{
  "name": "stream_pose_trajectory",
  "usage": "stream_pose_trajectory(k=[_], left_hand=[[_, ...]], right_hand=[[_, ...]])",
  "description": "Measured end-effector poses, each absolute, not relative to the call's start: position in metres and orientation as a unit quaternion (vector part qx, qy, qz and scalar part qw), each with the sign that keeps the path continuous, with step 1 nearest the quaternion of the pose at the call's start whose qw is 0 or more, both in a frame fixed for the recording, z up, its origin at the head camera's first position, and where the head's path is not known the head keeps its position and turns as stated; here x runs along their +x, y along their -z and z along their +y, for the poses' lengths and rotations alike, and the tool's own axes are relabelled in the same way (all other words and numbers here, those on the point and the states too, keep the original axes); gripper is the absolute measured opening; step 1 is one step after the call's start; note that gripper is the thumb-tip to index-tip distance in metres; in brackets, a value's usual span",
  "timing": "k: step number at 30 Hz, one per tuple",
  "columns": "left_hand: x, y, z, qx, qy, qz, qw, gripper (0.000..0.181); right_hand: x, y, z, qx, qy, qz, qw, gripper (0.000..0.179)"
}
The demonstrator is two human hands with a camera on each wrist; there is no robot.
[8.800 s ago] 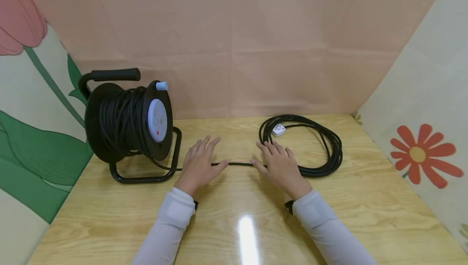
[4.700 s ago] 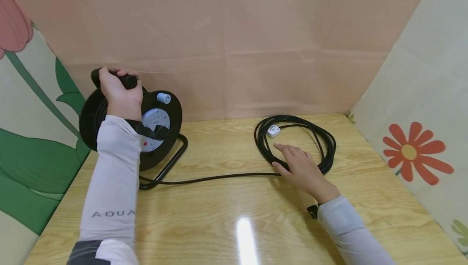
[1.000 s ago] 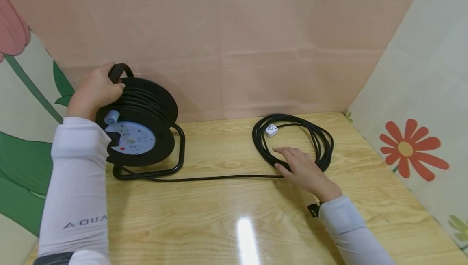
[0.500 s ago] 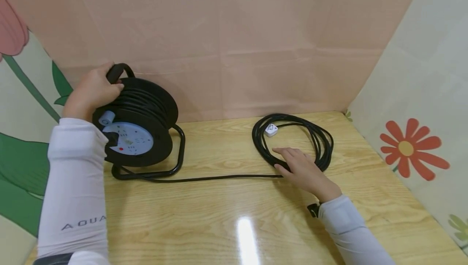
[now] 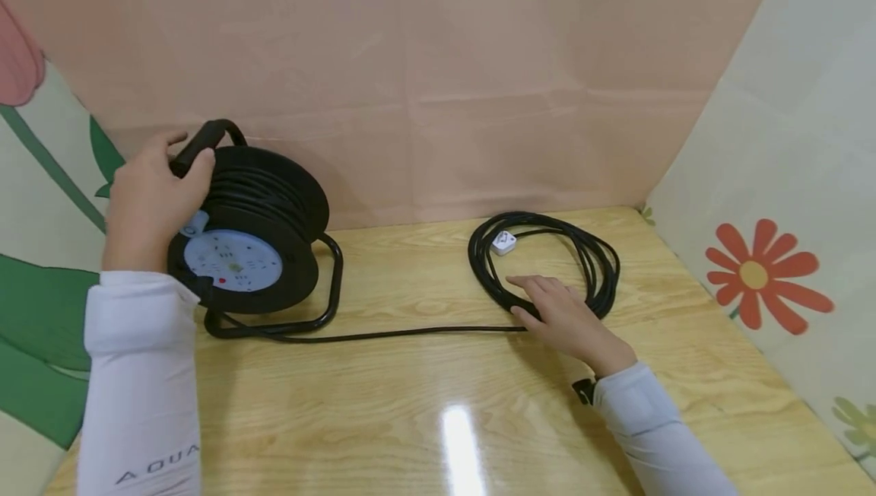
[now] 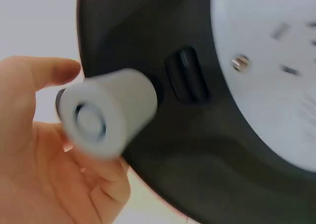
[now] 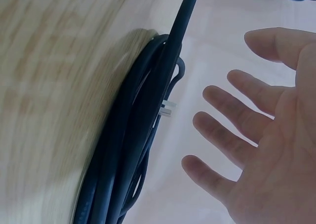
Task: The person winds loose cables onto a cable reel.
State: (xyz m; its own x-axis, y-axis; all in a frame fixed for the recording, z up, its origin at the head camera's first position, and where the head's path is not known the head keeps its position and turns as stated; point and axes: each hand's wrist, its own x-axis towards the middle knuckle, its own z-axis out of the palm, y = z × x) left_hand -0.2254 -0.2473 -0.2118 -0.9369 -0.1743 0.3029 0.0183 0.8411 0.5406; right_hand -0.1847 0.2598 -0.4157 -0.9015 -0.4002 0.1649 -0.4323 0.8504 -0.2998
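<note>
Nearest, just over the front of the coil (image 5: 606,300), right hand (image 5: 564,321) with fingers straight and spread, holding nothing, clear of the coil in the right wrist view. Beside it, a single run of cable (image 5: 411,331) across the wooden table (image 5: 383,412) to the reel (image 5: 248,220) at the left: probably smooth, springy, best pinched close to the coil. Then the tubular frame (image 5: 337,279), seemingly rigid, with the reel standing in it, socket face (image 5: 239,256) toward the near side. Looks heavy with so much wound on; hard-edged, likely slippery for lifting. Best carried by the dark handle (image 5: 202,144) on top; around that, left hand (image 5: 145,203) loosely curved, thumb well apart from the fingers, not clamped; contact impossible to tell. Pale knob (image 6: 111,113) apparently meant for turning, not for carrying. Farther back on the right, the rest of the coil, lighter, prone to springing open, best gathered all together. At its left inner edge, white plug (image 5: 503,243), hard, prongs (image 7: 167,108) possibly fragile; best held by the body.
</note>
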Motion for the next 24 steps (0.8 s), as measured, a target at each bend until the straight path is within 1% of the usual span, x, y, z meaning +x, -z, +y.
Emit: stream_pose_trajectory(k=[3,6,7,12,16,20,22,24], left_hand=[[-0.210,0.224,-0.247,0.075,0.294,-0.924,0.231,0.072],[-0.196,0.239,-0.250,0.101,0.308,-0.909,0.264,0.068],[-0.192,0.244,-0.252,0.106,0.308,-0.909,0.261,0.067],[-0.180,0.264,-0.258,0.106,0.303,-0.922,0.217,0.071],[-0.179,0.273,-0.258,0.122,0.304,-0.923,0.204,0.074],[-0.182,0.278,-0.256,0.108,0.295,-0.932,0.182,0.076],[-0.184,0.280,-0.255,0.097,0.295,-0.933,0.182,0.076],[-0.186,0.282,-0.254,0.096,0.302,-0.928,0.194,0.075]], right_hand=[[-0.185,0.416,0.260,0.218,-0.167,-0.961,0.044,0.053],[-0.184,0.416,0.260,0.219,-0.169,-0.960,0.040,0.053],[-0.184,0.416,0.260,0.218,-0.169,-0.960,0.041,0.053],[-0.182,0.415,0.261,0.218,-0.170,-0.960,0.047,0.053],[-0.181,0.415,0.260,0.223,-0.170,-0.959,0.045,0.053],[-0.180,0.415,0.259,0.225,-0.174,-0.958,0.043,0.054],[-0.181,0.415,0.259,0.229,-0.176,-0.956,0.042,0.054],[-0.181,0.415,0.258,0.234,-0.179,-0.955,0.043,0.054]])
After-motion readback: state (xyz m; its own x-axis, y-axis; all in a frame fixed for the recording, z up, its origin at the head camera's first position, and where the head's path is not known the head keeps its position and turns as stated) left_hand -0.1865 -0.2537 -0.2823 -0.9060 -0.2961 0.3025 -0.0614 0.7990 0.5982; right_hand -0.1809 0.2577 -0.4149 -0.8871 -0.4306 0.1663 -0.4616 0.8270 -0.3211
